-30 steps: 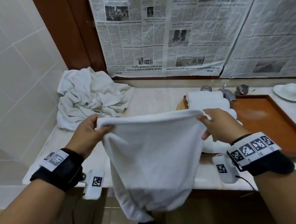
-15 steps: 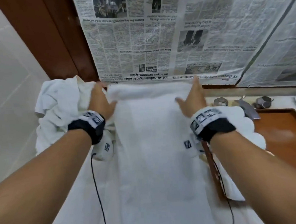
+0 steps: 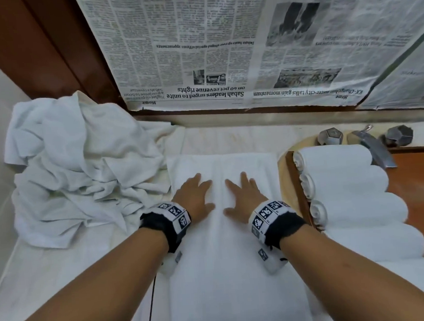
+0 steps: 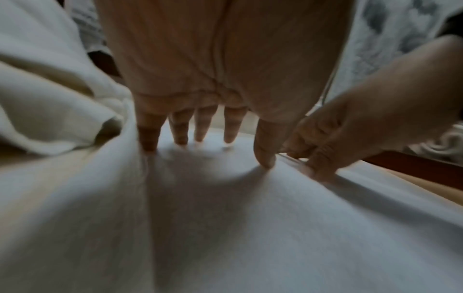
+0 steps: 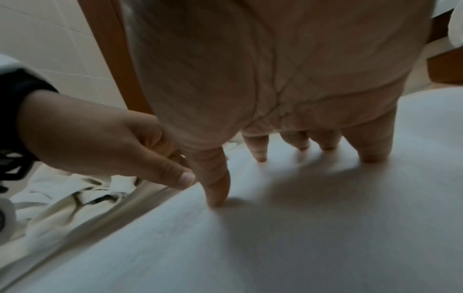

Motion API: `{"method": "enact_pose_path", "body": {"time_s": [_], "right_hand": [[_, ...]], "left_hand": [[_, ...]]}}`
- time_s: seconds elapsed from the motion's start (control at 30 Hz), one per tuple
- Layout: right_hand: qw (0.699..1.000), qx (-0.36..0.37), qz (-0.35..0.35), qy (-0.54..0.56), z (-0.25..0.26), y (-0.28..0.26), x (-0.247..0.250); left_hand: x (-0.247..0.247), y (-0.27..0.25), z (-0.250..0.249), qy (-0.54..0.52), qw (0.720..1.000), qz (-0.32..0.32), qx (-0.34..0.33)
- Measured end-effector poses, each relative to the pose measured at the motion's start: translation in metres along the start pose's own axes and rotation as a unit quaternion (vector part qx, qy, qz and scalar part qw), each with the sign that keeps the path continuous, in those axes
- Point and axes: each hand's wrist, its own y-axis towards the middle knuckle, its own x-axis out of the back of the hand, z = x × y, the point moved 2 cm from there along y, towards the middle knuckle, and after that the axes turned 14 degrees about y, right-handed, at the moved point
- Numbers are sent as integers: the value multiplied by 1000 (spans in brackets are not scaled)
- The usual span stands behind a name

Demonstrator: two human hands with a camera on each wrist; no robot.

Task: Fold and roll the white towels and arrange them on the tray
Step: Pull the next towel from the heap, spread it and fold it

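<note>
Counts: two hands, left hand [image 3: 196, 198] and right hand [image 3: 243, 198]; one flat towel [image 3: 235, 270] under both palms; four rolled towels [image 3: 352, 194] right of the right hand; one tray [image 3: 415, 172] beneath them; one crumpled pile [image 3: 82, 168] left of the left hand, towel number within unclear; two tap knobs [image 3: 331, 136] beyond the rolls.

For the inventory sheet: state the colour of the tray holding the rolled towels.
Reddish-brown, wood-toned tray, clearest in the head view.
</note>
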Motion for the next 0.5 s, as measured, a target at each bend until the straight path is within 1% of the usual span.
{"method": "enact_pose_path", "body": {"time_s": [0.07,0.1,0.17,0.27,0.37,0.5], "right_hand": [[1000,1,4,-3,0,6,3],[1000,1,6,-3,-1,10,5],[1000,2,10,-5,0,16,9],[1000,7,8,-11,2,24,10],[1000,-1,4,-6,0,29,10],[999,-47,2,-1,-6,35,19]], "left_hand": [[-3,12,13,25,999,45,1],[-5,17,23,36,998,50,9],[-7,21,42,48,998,40,26],[-13,28,60,42,998,23,31],[-18,29,63,42,999,8,34],[-14,34,59,53,997,14,54]]}}
